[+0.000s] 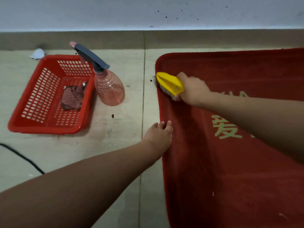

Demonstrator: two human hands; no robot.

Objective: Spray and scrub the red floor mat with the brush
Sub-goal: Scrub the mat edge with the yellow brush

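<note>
Left hand: palm down at the left edge of the red floor mat, fingers fairly straight and close together, tips resting on the mat's border. It holds nothing.

Far left, floor: black cable crossing the tiles. A crumpled white scrap lies by the baseboard.

Red basket: plastic, slotted walls, sitting on the floor well apart from the mat. Inside it is a crumpled reddish-brown cloth.

Spray bottle: upright on the floor, just beside the basket's right wall. Clear pink ribbed body, dark grey trigger head, pink nozzle pointing up and left. Neither hand is touching it.

Brush: yellow plastic back tapering to a point, pale bristles down on the mat near its far-left rounded corner.

Right hand: fingers wrapped round the rear end of the brush; slightly blurred.

Mat: lies flat on the tiles and fills the right side of the view, running out of frame to the right and at the bottom. Deep red pile with a smooth raised border and a rounded corner. Pale yellow-green printed characters sit mid-mat, partly hidden by the right forearm. The pile shows darker streaks near the left edge and a few small white flecks lower down.
</note>
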